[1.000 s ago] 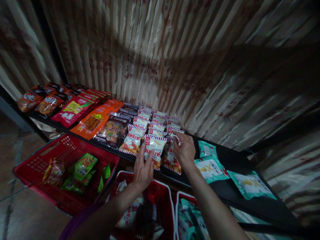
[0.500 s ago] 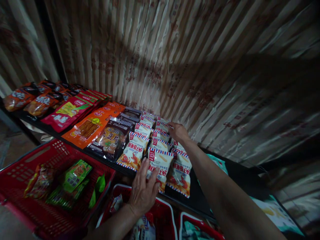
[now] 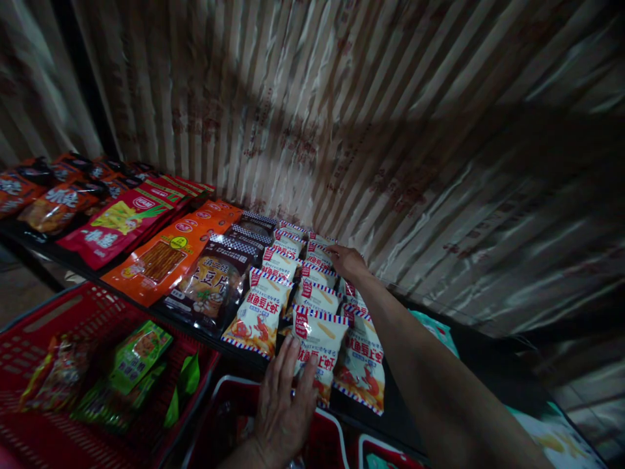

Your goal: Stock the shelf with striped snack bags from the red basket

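Three rows of white snack bags with red lettering and striped edges stand on the black shelf. My left hand lies with outstretched fingers against the lower part of the front middle snack bag. At the far end of that row, my right hand touches a rear snack bag; its fingers reach forward, their tips partly hidden. My right forearm passes over the right row, where the front snack bag shows. On the left side, another white bag leads its row.
Dark brown snack bags, orange packs, pink-red packs and orange-black bags line the shelf leftward. Below are a red basket with green packs and smaller red baskets. Corrugated sheeting stands behind.
The view has shifted slightly, so the shelf goods appear lower and nearer. Both hands keep about the same places at the front and back of the middle row.
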### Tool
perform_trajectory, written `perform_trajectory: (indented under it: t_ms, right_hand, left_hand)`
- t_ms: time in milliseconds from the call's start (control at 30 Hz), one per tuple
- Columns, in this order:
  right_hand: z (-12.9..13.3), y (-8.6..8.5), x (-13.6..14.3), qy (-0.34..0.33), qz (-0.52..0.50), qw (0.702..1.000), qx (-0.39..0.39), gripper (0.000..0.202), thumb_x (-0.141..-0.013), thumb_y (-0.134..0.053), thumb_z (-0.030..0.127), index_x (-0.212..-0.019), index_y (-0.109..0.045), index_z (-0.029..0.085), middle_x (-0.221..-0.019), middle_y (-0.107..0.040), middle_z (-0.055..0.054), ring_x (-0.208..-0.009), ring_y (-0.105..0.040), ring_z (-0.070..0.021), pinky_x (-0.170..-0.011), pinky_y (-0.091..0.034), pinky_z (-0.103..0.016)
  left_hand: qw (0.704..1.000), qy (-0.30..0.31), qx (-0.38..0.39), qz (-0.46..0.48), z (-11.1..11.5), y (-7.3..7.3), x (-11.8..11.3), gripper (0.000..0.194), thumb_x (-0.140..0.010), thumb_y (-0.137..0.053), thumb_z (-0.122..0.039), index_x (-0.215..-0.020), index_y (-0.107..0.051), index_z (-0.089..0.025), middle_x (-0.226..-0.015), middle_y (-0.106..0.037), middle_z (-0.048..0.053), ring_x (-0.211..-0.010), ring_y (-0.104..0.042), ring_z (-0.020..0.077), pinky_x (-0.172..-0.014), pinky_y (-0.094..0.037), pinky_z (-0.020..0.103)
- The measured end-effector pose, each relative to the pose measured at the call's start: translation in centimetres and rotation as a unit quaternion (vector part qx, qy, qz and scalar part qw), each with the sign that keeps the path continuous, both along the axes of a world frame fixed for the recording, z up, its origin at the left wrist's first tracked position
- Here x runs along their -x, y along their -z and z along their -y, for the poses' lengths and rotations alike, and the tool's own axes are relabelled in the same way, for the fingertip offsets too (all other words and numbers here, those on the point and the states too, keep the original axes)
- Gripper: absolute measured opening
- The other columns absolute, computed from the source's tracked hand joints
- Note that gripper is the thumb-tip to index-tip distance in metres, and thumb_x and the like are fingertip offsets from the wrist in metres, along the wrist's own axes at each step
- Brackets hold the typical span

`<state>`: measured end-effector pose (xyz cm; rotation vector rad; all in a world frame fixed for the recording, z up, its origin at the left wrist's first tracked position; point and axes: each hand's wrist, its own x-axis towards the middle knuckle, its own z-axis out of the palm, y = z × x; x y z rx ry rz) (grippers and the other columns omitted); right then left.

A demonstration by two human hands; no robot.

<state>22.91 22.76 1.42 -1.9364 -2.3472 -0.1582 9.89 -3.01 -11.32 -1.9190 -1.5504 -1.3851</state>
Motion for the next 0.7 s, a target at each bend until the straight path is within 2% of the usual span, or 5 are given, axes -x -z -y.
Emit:
perform_trajectory:
  t_ms: [167,333,533,700]
  right_hand:
    - [-1.3,0.2,0.4,-0.003,0.004,1.000,0.005,0.034,-0.088,-0.041,0.018,-0.111,-0.067,0.022,-0.116,-0.068,-0.005,-0.106,-0.062,-0.0204,-0.092,-0.043,-0.030]
    - [-2.7,0.5,0.6,0.002,0.005,1.000,0.010,0.033,-0.086,-0.044,0.017,-0.108,-0.068,0.025,-0.114,-0.069,-0.003,-0.103,-0.063,-0.0195,-0.090,-0.043,-0.030]
    - [-3.9,0.6,0.8,0.018,-0.006,1.000,0.019,0.028,-0.082,-0.051,0.020,-0.101,-0.071,0.025,-0.108,-0.071,-0.001,-0.098,-0.064,-0.0181,-0.085,-0.046,-0.027]
    - [-4.3,0.5,0.8,0.040,-0.018,0.999,0.007,0.029,-0.079,-0.051,0.017,-0.099,-0.072,0.023,-0.104,-0.072,-0.003,-0.095,-0.065,-0.0188,-0.080,-0.047,-0.026]
  left_hand:
    - [1.000,0.002,0.011,-0.013,0.2,0.6,0.1,0.038,-0.089,-0.044,-0.022,-0.126,-0.053,-0.020,-0.128,-0.056,0.013,-0.132,-0.039,0.0246,-0.096,-0.044,0.034]
    - [0.999,0.008,0.041,-0.024,0.5,1.2,0.1,0.049,-0.085,-0.046,-0.015,-0.134,-0.048,-0.021,-0.134,-0.053,0.012,-0.132,-0.039,0.0255,-0.098,-0.042,0.034]
    - [0.999,0.007,0.044,-0.008,0.5,1.1,-0.4,0.048,-0.083,-0.050,-0.015,-0.131,-0.051,-0.021,-0.131,-0.055,0.014,-0.130,-0.042,0.0269,-0.097,-0.044,0.036]
    - [0.999,-0.011,0.048,0.006,0.5,0.8,-1.0,0.047,-0.086,-0.045,-0.017,-0.133,-0.049,-0.023,-0.131,-0.055,0.012,-0.131,-0.041,0.0252,-0.095,-0.046,0.036]
